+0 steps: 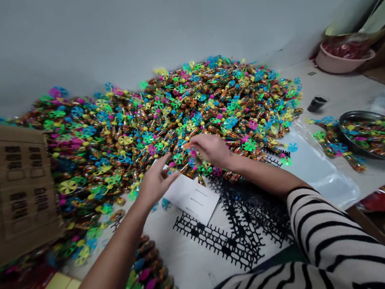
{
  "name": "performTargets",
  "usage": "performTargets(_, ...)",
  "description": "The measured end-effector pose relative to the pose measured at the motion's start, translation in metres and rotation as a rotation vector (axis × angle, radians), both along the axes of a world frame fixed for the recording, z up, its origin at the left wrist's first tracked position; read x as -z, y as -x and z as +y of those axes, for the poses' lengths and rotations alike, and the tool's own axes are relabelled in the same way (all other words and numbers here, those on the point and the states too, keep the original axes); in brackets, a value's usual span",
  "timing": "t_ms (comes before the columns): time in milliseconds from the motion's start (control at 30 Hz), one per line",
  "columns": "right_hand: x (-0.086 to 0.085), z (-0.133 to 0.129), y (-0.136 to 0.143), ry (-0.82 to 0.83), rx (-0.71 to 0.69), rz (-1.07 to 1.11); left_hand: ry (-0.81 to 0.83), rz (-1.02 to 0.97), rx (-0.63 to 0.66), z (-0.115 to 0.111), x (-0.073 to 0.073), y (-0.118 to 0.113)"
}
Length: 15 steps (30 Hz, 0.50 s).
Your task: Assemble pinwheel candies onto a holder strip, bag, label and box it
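My left hand (156,183) grips the upper left end of a white card (195,198) with several dark slits, its thumb lying over the edge. My right hand (211,151) is closed in a pinch, with a small orange plastic piece (187,145) showing at its fingertips; what else it holds is hidden. Both hands are over the near side of a large heap of small clear tubes (175,105) with colourful filling and plastic fan tops. Black plastic connector strips (218,242) with short prongs lie below the card and under my right forearm.
A printed cardboard box (16,188) stands at left. A row of tubes (154,275) lies near me. At right are clear plastic bags (317,164), a dark round tray (343,136) of tubes, a black cup (316,104) and a pink basin (341,63). A wall (167,24) rises behind.
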State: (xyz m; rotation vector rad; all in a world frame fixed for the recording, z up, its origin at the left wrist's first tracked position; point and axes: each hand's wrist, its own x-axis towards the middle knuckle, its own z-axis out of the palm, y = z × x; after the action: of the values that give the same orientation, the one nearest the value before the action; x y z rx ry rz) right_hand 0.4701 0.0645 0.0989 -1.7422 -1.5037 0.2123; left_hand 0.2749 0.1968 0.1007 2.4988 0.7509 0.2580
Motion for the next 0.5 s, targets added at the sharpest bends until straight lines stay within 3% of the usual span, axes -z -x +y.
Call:
performTargets(100,0.007,0.002,0.050,-0.050,-0.141,0.274,0.265,-0.052,0.070,-0.031,-0.010,0.003)
performTargets(167,0.008,0.001,0.073,-0.107,-0.199,0.433,0.351,-0.091,0.049,-0.042,-0.018,0.014)
performTargets(267,0.010,-0.005,0.075,-0.178,-0.297,0.444,0.351,-0.184,-0.080,-0.042,-0.029,0.048)
performTargets(333,0.015,-0.014,0.045,-0.193,-0.249,0.272,0.294,-0.235,-0.216,-0.035,-0.033,0.083)
performTargets(367,0.019,-0.021,0.021,-0.175,-0.152,0.147,0.255,-0.259,-0.290,-0.031,-0.034,0.103)
performTargets(433,0.028,-0.039,-0.038,-0.035,0.163,-0.126,0.170,-0.307,-0.430,-0.023,-0.029,0.145)
performTargets(500,0.037,-0.060,-0.098,0.255,0.489,-0.355,0.147,-0.358,-0.549,-0.017,-0.018,0.182)
